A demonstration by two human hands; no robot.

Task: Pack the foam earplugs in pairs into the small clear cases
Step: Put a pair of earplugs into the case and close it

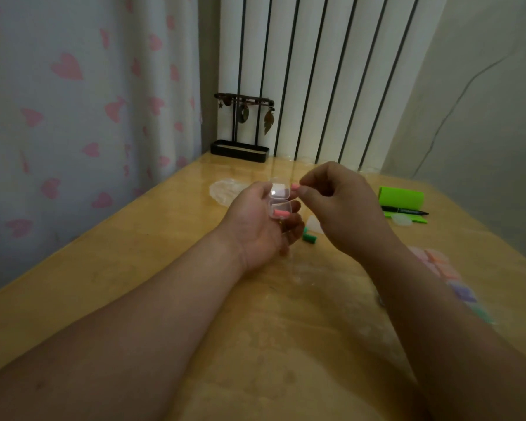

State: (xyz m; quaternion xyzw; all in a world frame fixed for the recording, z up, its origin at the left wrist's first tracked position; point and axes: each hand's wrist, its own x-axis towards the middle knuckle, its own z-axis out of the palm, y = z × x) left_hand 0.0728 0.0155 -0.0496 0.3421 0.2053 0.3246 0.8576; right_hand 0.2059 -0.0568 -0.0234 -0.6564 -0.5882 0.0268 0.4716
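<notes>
Forearms: both bare, reaching from the bottom edge toward mid-frame over the wooden table (128,244).
Left hand (255,229): palm up, fingers curled beneath a small clear case (278,218) and holding it near the fingertips.
Case lid (279,190): hinged open, standing on the upper side of the base.
First pink earplug (281,213): lying inside the case base, just above the left fingers.
Right hand (343,208): thumb and forefinger pinch a second pink earplug (295,186); the other fingers are loosely curled.
Second earplug's place: just right of the open lid, above the base, not inside it.
Green earplug (309,237): on the table between the two hands, below the case.
Plastic bag (225,191): clear, crumpled, left of the left hand's fingers.
Filled cases (438,261): blurred pastel row at right, partly hidden by the right forearm.
Green pad (401,196): at right of centre, with a black marker (404,211) across its lower edge.
Jewellery stand (240,129): at the table's far corner, before the radiator (316,71).
Curtain (73,86): pink hearts, upper left.
</notes>
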